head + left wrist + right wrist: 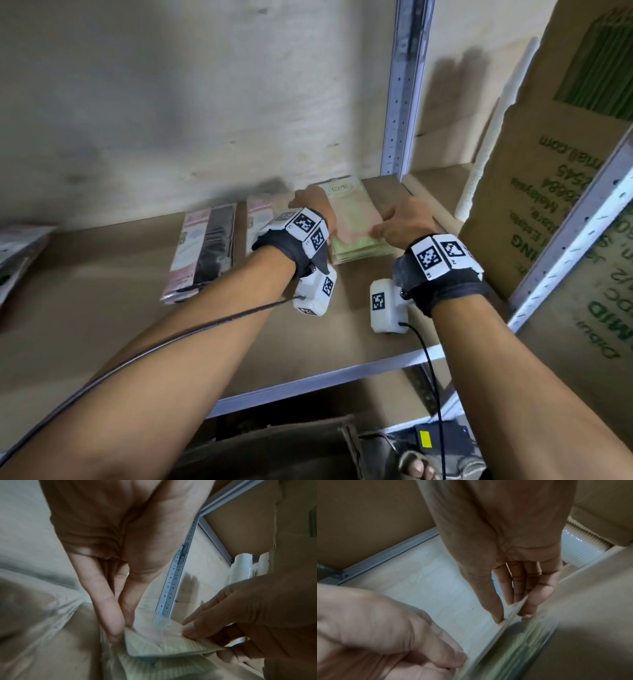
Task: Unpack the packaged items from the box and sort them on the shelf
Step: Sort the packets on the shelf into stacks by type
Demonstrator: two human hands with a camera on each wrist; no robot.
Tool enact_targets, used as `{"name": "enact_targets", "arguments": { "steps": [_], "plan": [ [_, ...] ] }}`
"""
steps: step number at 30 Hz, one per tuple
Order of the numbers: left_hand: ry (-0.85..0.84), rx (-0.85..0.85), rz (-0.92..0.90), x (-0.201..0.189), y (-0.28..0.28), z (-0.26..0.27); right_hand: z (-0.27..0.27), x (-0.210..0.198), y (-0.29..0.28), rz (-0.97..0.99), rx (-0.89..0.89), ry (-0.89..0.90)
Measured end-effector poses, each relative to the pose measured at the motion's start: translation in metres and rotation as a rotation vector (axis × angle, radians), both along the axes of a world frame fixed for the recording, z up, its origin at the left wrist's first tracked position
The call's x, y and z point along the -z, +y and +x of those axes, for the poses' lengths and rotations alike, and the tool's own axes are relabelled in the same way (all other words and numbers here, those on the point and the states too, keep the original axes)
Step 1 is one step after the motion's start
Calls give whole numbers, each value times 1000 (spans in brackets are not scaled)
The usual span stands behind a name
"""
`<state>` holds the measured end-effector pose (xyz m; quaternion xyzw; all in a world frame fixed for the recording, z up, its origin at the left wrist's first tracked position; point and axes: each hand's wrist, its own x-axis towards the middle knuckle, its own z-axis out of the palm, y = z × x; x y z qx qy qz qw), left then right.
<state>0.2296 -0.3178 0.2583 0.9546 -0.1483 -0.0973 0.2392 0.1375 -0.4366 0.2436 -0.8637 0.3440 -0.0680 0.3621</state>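
Both hands are on the green packet stack (356, 222), which lies flat on the shelf (102, 308) just right of centre in the head view, close to the grey upright post (404, 102). The left hand (310, 209) presses its fingers against the stack's left edge, while the right hand (404, 222) pinches the top packet's right edge between thumb and fingers; the right wrist view shows that edge caught between them. My reading is that the hands bracket the pile from both sides to square the newest packet onto those beneath, so like stays with like.

By count: one green stack, with about three layers showing at its near edge, though blur makes that uncertain. To its left lie two pink-and-dark packets, the near one (202, 253) in full view and the second (260, 219) partly hidden behind the left wrist. One more packet (17, 253) shows at the far left edge, too blurred to name. They lie side by side in a row, which suggests sorting by kind

At the right of the frame stands one large cardboard carton (548, 171), with a white ribbed sleeve of cups (479, 164) against it
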Motion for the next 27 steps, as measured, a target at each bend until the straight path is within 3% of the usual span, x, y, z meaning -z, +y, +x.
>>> {"name": "enact_targets", "arguments": {
  "steps": [15, 27],
  "plan": [
    [-135, 41, 290, 1, -7, 2, 3, 1, 3, -47, -20, 69],
    [-96, 13, 211, 1, -4, 5, 1, 2, 1, -46, -56, 90]
  ]
}}
